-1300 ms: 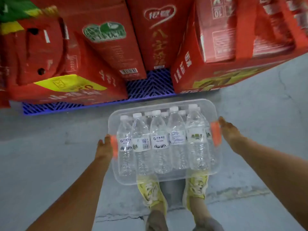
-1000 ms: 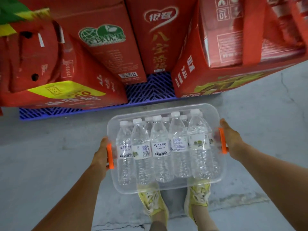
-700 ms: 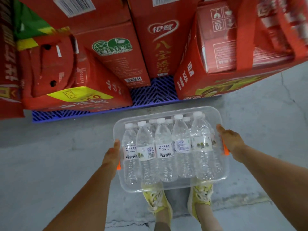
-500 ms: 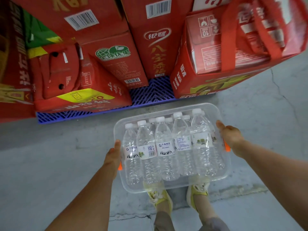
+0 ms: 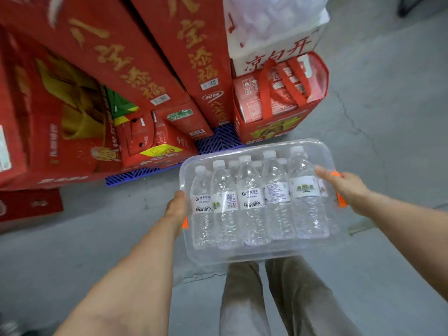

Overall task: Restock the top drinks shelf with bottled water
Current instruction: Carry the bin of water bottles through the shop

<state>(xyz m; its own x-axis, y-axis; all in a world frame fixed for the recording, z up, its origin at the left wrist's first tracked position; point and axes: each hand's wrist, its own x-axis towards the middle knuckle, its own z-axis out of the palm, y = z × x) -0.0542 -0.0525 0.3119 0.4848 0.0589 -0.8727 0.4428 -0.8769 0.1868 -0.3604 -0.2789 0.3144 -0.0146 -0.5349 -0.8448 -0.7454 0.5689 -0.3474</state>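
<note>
Head view, nearest first: trouser legs point(image 5: 278, 299) stand below a clear plastic tub point(image 5: 254, 256) held out in front of the body. Left hand point(image 5: 175, 209) grips the tub's left end at its orange handle point(image 5: 185, 223); right hand point(image 5: 349, 187) grips the right handle point(image 5: 342, 202). Water bottles point(image 5: 252, 202) stand upright inside, packed in rows. Beyond lie concrete floor point(image 5: 388, 117), a blue pallet point(image 5: 218, 141) and stacked red cartons point(image 5: 97, 69).

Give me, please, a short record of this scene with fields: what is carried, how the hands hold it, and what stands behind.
carried: clear bin of water bottles, standing, white caps
left hand: grips the bin's left end
right hand: grips the right end
handles: orange handles, one at each end, partly covered
behind: red cartons on a blue pallet
floor: grey concrete, cracked
shelf: not in view
</note>
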